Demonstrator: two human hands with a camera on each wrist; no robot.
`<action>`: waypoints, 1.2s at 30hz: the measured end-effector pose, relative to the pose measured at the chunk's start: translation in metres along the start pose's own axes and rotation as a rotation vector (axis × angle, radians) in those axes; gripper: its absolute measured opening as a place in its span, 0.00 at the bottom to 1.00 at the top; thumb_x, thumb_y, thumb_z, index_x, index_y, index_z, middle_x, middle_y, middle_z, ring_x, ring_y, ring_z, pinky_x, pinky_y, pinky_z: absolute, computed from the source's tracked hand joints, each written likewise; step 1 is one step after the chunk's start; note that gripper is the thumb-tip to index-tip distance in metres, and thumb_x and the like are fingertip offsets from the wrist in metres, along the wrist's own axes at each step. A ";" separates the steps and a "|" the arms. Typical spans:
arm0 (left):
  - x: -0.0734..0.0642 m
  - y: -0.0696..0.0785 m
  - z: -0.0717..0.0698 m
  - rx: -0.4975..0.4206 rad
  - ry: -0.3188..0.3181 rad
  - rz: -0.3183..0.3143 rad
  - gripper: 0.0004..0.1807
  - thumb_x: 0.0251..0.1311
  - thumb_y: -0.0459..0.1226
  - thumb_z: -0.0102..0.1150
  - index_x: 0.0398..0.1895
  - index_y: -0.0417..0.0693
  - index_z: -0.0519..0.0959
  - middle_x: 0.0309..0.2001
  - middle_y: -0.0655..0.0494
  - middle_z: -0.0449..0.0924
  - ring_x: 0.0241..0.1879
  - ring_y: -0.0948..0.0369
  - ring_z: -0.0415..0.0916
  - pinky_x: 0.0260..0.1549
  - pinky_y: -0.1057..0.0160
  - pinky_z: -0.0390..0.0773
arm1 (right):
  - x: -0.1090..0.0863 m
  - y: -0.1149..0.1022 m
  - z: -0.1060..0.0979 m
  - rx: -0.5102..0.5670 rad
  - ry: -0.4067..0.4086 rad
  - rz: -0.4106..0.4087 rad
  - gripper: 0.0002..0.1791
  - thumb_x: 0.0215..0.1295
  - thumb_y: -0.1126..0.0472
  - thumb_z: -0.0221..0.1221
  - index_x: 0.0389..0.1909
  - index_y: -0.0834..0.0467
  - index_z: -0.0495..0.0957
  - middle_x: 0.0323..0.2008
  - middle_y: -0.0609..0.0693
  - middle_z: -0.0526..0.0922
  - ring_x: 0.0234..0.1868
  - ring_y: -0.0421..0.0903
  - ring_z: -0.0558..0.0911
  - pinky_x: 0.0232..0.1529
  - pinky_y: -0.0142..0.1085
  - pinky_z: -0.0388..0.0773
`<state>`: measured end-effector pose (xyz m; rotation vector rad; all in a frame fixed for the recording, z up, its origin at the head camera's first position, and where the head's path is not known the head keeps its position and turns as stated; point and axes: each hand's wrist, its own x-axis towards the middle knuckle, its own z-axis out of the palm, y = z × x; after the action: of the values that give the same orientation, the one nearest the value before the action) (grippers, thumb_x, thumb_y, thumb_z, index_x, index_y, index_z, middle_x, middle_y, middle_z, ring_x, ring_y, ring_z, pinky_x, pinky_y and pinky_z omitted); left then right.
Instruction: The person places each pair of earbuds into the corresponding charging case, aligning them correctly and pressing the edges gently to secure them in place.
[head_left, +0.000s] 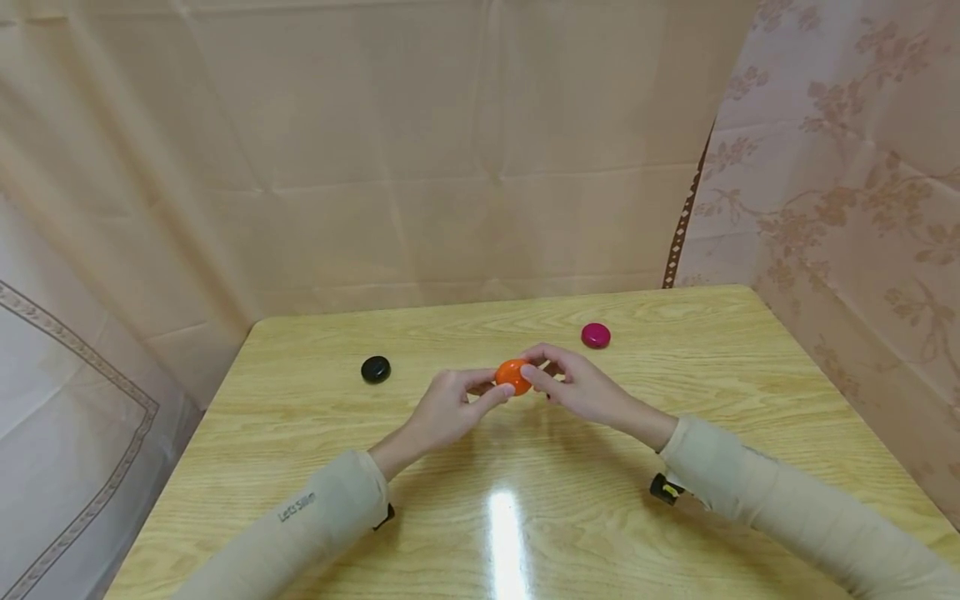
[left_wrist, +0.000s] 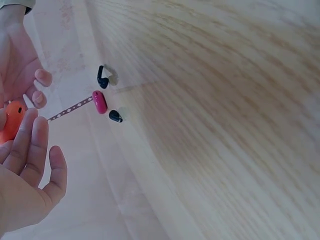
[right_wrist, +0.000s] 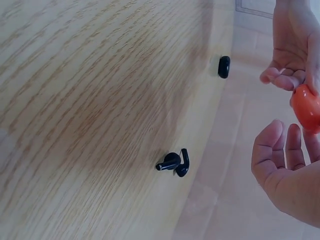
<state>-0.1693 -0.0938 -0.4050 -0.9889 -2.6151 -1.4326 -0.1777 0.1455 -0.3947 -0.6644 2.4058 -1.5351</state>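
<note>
Both hands hold a glossy orange earbud case (head_left: 513, 377) above the middle of the table, one from each side. My left hand (head_left: 448, 408) grips its left side with thumb and fingertips. From the right, my right hand (head_left: 588, 385) pinches it, the thumb lying on the front. A small dark port shows on the case's underside in the left wrist view. On the table beyond the hands lie two black earbuds, one (left_wrist: 103, 77) with its stem up and another (left_wrist: 115, 116) on its side; the right hand mostly hides them in the head view.
A pink round case (head_left: 596, 336) lies at the back right of the wooden table (head_left: 300, 442). At the back left sits a black round case (head_left: 376, 369). Beige curtain (head_left: 450, 150) hangs behind the table, and patterned cloth (head_left: 847, 208) at the right.
</note>
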 end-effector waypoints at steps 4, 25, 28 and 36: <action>0.001 0.003 -0.002 -0.001 0.018 -0.018 0.18 0.71 0.48 0.61 0.53 0.47 0.86 0.40 0.58 0.89 0.38 0.60 0.86 0.19 0.66 0.73 | -0.004 0.002 -0.004 0.020 0.008 0.010 0.20 0.78 0.47 0.54 0.61 0.53 0.76 0.44 0.52 0.81 0.44 0.67 0.77 0.39 0.53 0.82; 0.015 0.019 0.020 -0.356 -0.064 -0.161 0.15 0.69 0.46 0.64 0.49 0.45 0.86 0.38 0.51 0.88 0.38 0.46 0.85 0.44 0.44 0.82 | -0.020 0.012 -0.034 0.013 -0.019 -0.046 0.16 0.72 0.57 0.63 0.56 0.59 0.80 0.41 0.52 0.85 0.37 0.58 0.83 0.35 0.47 0.83; 0.019 0.020 0.025 -0.432 -0.116 -0.238 0.16 0.70 0.46 0.63 0.50 0.45 0.85 0.40 0.45 0.87 0.42 0.37 0.82 0.45 0.41 0.82 | -0.023 0.016 -0.037 0.017 -0.033 -0.035 0.15 0.73 0.57 0.63 0.55 0.60 0.80 0.40 0.53 0.86 0.39 0.64 0.83 0.35 0.49 0.84; 0.034 0.012 0.035 -0.490 -0.314 -0.432 0.19 0.70 0.51 0.61 0.53 0.48 0.80 0.45 0.37 0.85 0.45 0.37 0.82 0.38 0.45 0.85 | -0.028 0.025 -0.049 -0.009 -0.069 0.054 0.17 0.72 0.54 0.63 0.54 0.60 0.81 0.41 0.52 0.86 0.40 0.67 0.81 0.38 0.52 0.84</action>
<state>-0.1797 -0.0445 -0.4067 -0.7404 -2.8919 -2.2707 -0.1797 0.2071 -0.3978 -0.6376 2.3617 -1.4575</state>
